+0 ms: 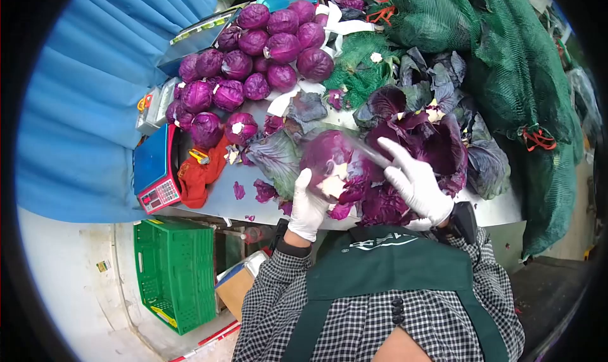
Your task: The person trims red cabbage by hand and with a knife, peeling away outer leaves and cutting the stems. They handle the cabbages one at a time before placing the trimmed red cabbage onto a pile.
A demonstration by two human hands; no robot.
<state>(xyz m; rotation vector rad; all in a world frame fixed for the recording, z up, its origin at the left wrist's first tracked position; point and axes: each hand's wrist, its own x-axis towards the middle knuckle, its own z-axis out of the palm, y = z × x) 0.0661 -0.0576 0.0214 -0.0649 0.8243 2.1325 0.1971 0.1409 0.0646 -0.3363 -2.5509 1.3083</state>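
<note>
A purple cabbage point(326, 156) with a pale cut stem end is held up over the worktable. My left hand point(308, 209), in a white glove, supports it from the lower left, thumb against its side. On the right, my gloved right hand point(418, 191) grips a knife point(367, 150), whose motion-blurred blade reaches across the cabbage's upper right side; the handle is mostly hidden. Loose outer leaves point(275, 156) lie left of the cabbage, and a heap of purple leaves point(443, 146) lies behind and beside my right hand.
Many trimmed cabbages point(253, 42) are piled at the back left. A scale point(155, 169) and a red cloth point(199, 178) sit at the left edge. Green net sacks point(513, 64) stand right. Green crates point(180, 273) are below the table, beside a blue curtain point(95, 108).
</note>
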